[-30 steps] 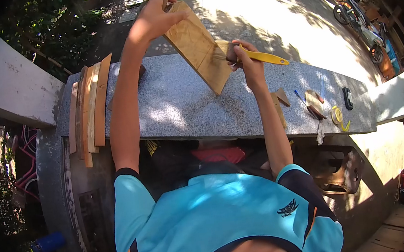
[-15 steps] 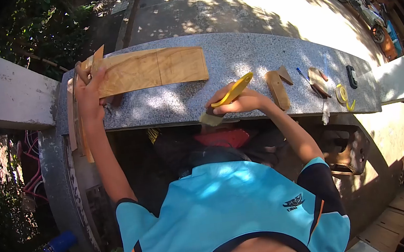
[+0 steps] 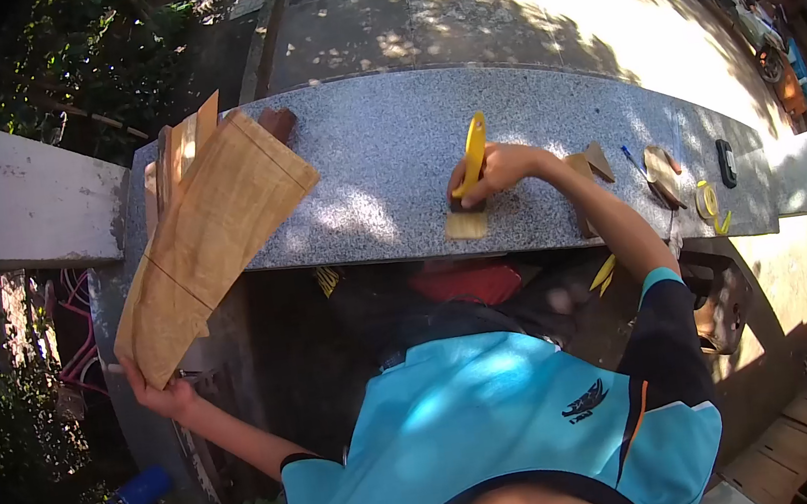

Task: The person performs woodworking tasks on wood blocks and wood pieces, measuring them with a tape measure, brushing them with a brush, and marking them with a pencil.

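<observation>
My left hand grips the lower end of a curved wooden board, which is tilted across the left end of the speckled stone table. Two dark lines cross the board's face. In my right hand is a brush with a yellow handle, its pale bristles pointing down over the table's near part. Behind the board lie more wooden pieces and a reddish-brown block.
Right of my right hand lie small wooden pieces, a blue pen, a yellow tape roll and a black device. White beams flank the table. A blue cylinder is at lower left.
The board has swung from lying level to a steep slant, and my left hand has moved down to its lower end. My right hand has shifted slightly right and up, turning the brush upright.
</observation>
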Motion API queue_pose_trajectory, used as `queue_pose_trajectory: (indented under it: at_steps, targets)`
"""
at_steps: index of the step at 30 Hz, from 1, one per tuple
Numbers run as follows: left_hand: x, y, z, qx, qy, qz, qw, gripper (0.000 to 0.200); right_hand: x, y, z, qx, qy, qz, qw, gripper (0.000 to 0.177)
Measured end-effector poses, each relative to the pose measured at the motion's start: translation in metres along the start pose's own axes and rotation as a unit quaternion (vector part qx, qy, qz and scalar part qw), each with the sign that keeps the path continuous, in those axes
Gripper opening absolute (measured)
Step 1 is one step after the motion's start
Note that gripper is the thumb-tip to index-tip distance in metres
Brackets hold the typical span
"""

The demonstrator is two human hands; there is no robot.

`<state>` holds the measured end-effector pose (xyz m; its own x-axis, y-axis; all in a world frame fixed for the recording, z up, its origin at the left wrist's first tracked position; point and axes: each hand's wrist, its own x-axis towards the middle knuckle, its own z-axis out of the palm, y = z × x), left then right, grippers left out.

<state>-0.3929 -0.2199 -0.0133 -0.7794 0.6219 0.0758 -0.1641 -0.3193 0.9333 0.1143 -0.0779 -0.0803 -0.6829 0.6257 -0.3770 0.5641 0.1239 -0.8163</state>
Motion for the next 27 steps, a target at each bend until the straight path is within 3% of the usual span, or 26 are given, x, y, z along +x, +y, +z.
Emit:
queue_pose_trajectory:
  at_steps: [1, 2, 4, 6, 7, 9, 11, 12, 14, 16, 19, 20, 22, 25, 26, 27]
  targets:
    - [-0.003, -0.014, -0.007, -0.017, -0.018, -0.028, 0.999, 0.036, 0.008, 0.034, -0.036, 0.064, 0.24, 0.024, 0.968, 0.036]
    - [-0.005, -0.033, -0.004, -0.044, -0.039, -0.06, 0.996, 0.036, 0.011, 0.07, -0.087, 0.113, 0.471, 0.048, 0.874, 0.037]
    - [-0.012, -0.054, 0.008, -0.063, -0.105, -0.116, 0.986, 0.035, -0.005, 0.059, -0.121, -0.027, 0.486, 0.148, 0.861, 0.035]
    - [-0.018, -0.071, 0.026, -0.055, -0.17, -0.158, 0.971, 0.034, -0.013, 0.036, -0.099, 0.021, 0.291, 0.027, 0.956, 0.034]
    - [-0.02, -0.081, 0.039, -0.035, -0.202, -0.175, 0.963, 0.032, -0.018, 0.023, -0.074, 0.051, 0.181, -0.032, 0.982, 0.034]
    - [-0.017, -0.097, 0.05, 0.002, -0.271, -0.214, 0.938, 0.029, -0.033, -0.003, -0.026, 0.01, -0.084, -0.055, 0.995, 0.033]
    - [-0.006, -0.114, 0.061, 0.026, -0.349, -0.25, 0.903, 0.027, -0.039, 0.003, -0.018, -0.061, -0.097, -0.001, 0.993, 0.033]
    - [-0.028, -0.111, 0.088, 0.048, -0.254, -0.216, 0.942, 0.025, -0.04, 0.01, -0.017, -0.097, -0.1, 0.026, 0.99, 0.033]
    - [-0.028, -0.111, 0.093, 0.071, -0.29, -0.221, 0.928, 0.025, -0.033, 0.054, -0.053, 0.033, 0.146, 0.042, 0.988, 0.032]
    - [-0.031, -0.112, 0.097, 0.098, -0.308, -0.23, 0.918, 0.024, -0.023, 0.083, -0.1, -0.061, 0.451, 0.03, 0.89, 0.033]
    - [-0.036, -0.113, 0.102, 0.148, -0.306, -0.249, 0.907, 0.023, -0.022, 0.078, -0.127, 0.038, 0.496, 0.082, 0.863, 0.034]
    - [-0.037, -0.117, 0.102, 0.15, -0.311, -0.25, 0.904, 0.023, -0.023, 0.06, -0.115, 0.072, 0.402, 0.083, 0.909, 0.037]
    - [-0.037, -0.13, 0.1, 0.161, -0.326, -0.257, 0.896, 0.022, -0.02, 0.041, -0.075, 0.076, 0.156, -0.016, 0.985, 0.036]
    - [-0.041, -0.139, 0.104, 0.25, -0.321, -0.214, 0.888, 0.022, -0.016, 0.078, -0.078, -0.02, 0.07, -0.028, 0.997, 0.034]
    - [-0.042, -0.143, 0.103, 0.302, -0.323, -0.179, 0.879, 0.025, -0.019, 0.104, -0.093, 0.04, 0.244, 0.014, 0.969, 0.031]
    - [-0.042, -0.149, 0.101, 0.345, -0.346, -0.124, 0.863, 0.027, -0.028, 0.126, -0.113, 0.093, 0.408, 0.056, 0.907, 0.028]
